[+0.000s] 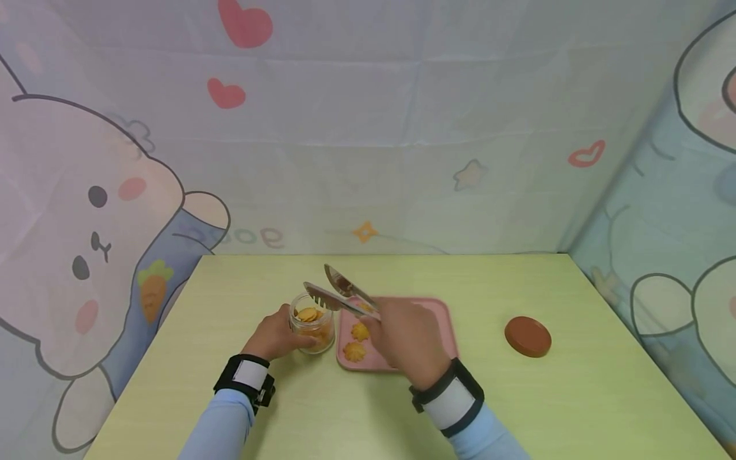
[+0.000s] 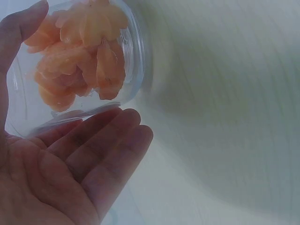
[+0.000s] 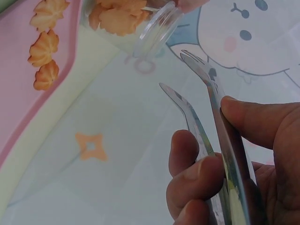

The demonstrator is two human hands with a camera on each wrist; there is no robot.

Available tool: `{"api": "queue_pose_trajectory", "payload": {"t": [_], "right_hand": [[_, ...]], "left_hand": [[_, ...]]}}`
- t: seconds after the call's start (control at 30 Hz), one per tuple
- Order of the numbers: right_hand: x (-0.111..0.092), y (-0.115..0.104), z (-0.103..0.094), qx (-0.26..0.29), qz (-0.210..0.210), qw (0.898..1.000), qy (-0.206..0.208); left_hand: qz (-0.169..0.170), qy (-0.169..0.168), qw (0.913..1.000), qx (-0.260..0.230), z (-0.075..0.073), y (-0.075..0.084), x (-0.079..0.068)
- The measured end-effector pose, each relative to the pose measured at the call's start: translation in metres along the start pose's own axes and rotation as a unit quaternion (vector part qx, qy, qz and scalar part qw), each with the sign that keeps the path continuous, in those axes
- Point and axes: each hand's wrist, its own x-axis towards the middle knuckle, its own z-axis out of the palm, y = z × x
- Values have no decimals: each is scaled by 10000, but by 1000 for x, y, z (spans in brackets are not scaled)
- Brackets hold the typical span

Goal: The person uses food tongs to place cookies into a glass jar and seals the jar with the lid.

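My left hand (image 1: 280,335) holds a clear glass jar (image 1: 324,340) upright on the table, its thumb and fingers around the side. Scalloped yellow cookies (image 2: 77,65) fill part of this open jar. In my right hand (image 1: 411,338) is a pair of metal tongs (image 3: 228,140), gripped between thumb and fingers. The tongs' tips stand apart with nothing between them, over the jar's mouth in the head view. Just right of the jar lies a pink tray (image 1: 444,327), partly hidden by my right hand. Along its left side sit several cookies (image 1: 354,351) in a row.
A round brown lid (image 1: 528,337) lies on the table to the right of the tray. The pale yellow table (image 1: 489,409) ends at a cartoon-printed cloth (image 1: 374,115) behind it, and more printed cloth hangs at both sides.
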Motion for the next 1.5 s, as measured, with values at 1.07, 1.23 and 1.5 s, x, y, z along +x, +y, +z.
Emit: {"api": "queue_pose_trajectory", "payload": {"t": [1.07, 1.23, 1.5], "right_hand": [[-39, 55, 0, -214, 899, 9939, -601], [-48, 64, 0, -220, 997, 9924, -693], [-61, 76, -1, -386, 1064, 9896, -882]], "left_hand": [[15, 79, 10000, 17, 4, -1, 1], [7, 78, 10000, 37, 2, 0, 0], [38, 77, 10000, 38, 4, -1, 2]]}}
